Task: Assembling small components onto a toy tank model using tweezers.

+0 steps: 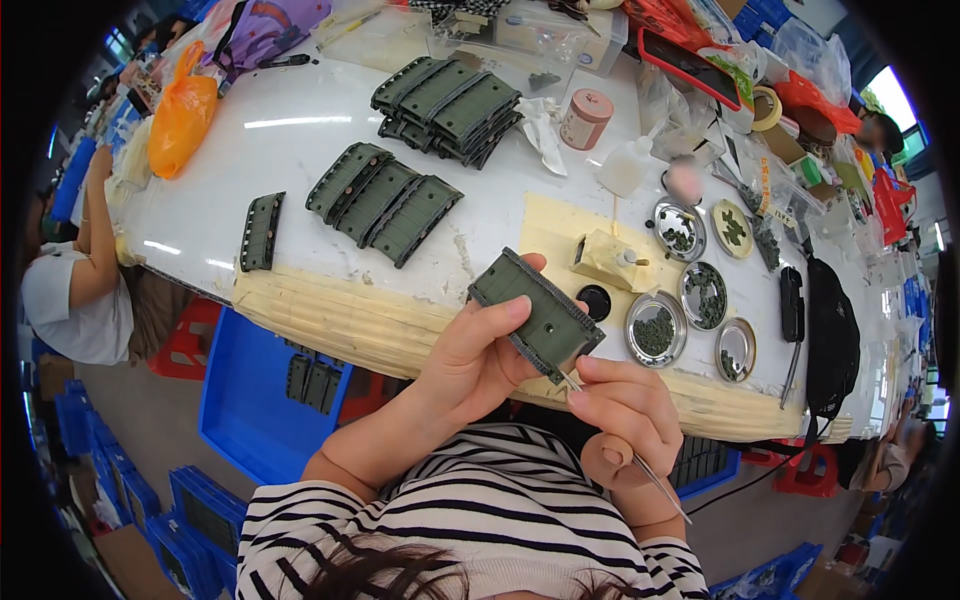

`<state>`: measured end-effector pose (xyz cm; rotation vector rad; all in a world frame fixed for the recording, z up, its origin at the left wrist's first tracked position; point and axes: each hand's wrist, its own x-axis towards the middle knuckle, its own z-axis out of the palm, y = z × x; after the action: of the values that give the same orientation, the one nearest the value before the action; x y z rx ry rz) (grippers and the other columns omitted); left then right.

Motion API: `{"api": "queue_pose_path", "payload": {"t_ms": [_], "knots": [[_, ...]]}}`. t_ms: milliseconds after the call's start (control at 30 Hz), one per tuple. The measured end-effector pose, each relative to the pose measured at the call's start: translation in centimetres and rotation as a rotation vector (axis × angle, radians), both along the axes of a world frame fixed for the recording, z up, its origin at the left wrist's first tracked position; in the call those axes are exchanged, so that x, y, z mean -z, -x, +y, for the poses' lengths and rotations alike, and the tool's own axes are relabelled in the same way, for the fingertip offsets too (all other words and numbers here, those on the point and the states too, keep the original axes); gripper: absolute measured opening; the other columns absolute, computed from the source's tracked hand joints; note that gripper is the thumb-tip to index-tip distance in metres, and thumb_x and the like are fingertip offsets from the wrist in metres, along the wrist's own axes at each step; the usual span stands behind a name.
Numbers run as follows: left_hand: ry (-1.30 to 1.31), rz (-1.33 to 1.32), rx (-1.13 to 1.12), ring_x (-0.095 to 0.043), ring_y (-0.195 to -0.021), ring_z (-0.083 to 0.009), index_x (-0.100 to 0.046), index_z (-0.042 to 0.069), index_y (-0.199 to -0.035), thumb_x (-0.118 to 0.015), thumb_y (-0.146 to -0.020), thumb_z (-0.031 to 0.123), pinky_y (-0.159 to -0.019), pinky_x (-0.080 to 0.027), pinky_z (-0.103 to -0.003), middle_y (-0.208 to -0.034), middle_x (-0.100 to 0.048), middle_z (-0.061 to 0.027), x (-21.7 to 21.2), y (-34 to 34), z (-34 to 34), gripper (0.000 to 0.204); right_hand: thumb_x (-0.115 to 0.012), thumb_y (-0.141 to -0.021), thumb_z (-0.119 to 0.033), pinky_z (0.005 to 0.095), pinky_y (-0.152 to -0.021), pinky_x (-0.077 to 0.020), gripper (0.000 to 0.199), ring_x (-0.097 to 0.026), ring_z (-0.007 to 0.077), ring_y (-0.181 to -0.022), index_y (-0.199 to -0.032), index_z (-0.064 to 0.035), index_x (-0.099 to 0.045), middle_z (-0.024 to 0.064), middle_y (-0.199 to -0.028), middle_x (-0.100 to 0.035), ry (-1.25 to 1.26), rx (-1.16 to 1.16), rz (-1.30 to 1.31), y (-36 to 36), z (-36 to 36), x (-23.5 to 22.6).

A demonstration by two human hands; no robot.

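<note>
My left hand (478, 352) grips a dark green rectangular plastic part (536, 312) and holds it tilted above the table's near edge. My right hand (625, 405) pinches thin metal tweezers (640, 462), whose tip touches the lower corner of that part. Several small round metal dishes (655, 330) with tiny dark green pieces sit just to the right of the part. A small cream block with a white bottle (607, 259) stands on a beige mat behind the part.
Rows of the same green parts (383, 203) lie on the white table (290, 150), with a stack (450, 105) farther back and a single one (262, 231) at left. A blue bin (250, 400) sits below the table. A person (75, 290) sits at left. Clutter fills the right side.
</note>
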<state>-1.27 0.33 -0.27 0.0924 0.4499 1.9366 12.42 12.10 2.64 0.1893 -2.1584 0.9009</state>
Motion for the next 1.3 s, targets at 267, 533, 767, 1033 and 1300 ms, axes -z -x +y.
{"api": "queue_pose_path", "payload": {"t_ms": [267,533,767,1033,1300], "knots": [[-0.006,0.008,0.003,-0.055,-0.121,-0.0266,-0.037,0.011,-0.139,-0.054,-0.093,0.016,-0.094,-0.053,-0.043,-0.121,-0.057,-0.0137,0.1,0.1,0.0,0.049,-0.06,-0.091,-0.02,0.0351,-0.079,-0.0552,0.026,-0.066,0.0304,-0.098,-0.105,0.0007,-0.068,0.0119,-0.094,-0.066,0.018,-0.003,0.006,0.1,-0.1,0.1],[-0.025,0.045,0.026,-0.056,-0.117,-0.0272,-0.037,0.007,-0.138,-0.054,-0.094,0.021,-0.094,-0.052,-0.043,-0.121,-0.057,-0.0189,-0.2,0.3,0.2,0.049,-0.057,-0.093,-0.037,0.0361,-0.078,-0.0554,0.042,-0.066,0.0309,-0.098,-0.106,0.0017,-0.065,0.0116,-0.093,-0.067,0.124,-0.063,0.051,0.1,-0.1,0.2],[0.055,0.099,0.09,-0.06,-0.111,-0.0271,-0.04,0.004,-0.136,-0.051,-0.096,0.025,-0.093,-0.052,-0.041,-0.121,-0.057,-0.0236,-0.8,0.6,0.0,0.047,-0.047,-0.095,-0.049,0.0346,-0.084,-0.0502,0.039,-0.06,0.0265,-0.105,-0.109,-0.0162,-0.063,0.0048,-0.101,-0.07,-0.191,0.106,0.069,-0.2,0.3,-0.5],[0.097,0.016,0.09,-0.063,-0.107,-0.0272,-0.043,0.001,-0.135,-0.05,-0.097,0.027,-0.09,-0.054,-0.04,-0.119,-0.058,-0.0233,-0.7,0.6,0.2,0.046,-0.043,-0.098,-0.045,0.0385,-0.088,-0.0443,0.029,-0.052,0.0216,-0.106,-0.109,-0.0226,-0.058,-0.0024,-0.101,-0.069,-0.341,0.189,0.092,-1.2,0.5,-0.2],[0.03,0.014,0.127,-0.065,-0.102,-0.0273,-0.041,0.001,-0.136,-0.048,-0.097,0.026,-0.087,-0.056,-0.038,-0.116,-0.06,-0.0233,-0.6,1.3,0.1,0.047,-0.02,-0.104,-0.042,0.045,-0.081,-0.0427,0.035,-0.05,0.0242,-0.091,-0.121,-0.0191,-0.042,-0.0013,-0.079,-0.068,-0.269,0.272,0.121,-1.8,0.9,0.2]]}}
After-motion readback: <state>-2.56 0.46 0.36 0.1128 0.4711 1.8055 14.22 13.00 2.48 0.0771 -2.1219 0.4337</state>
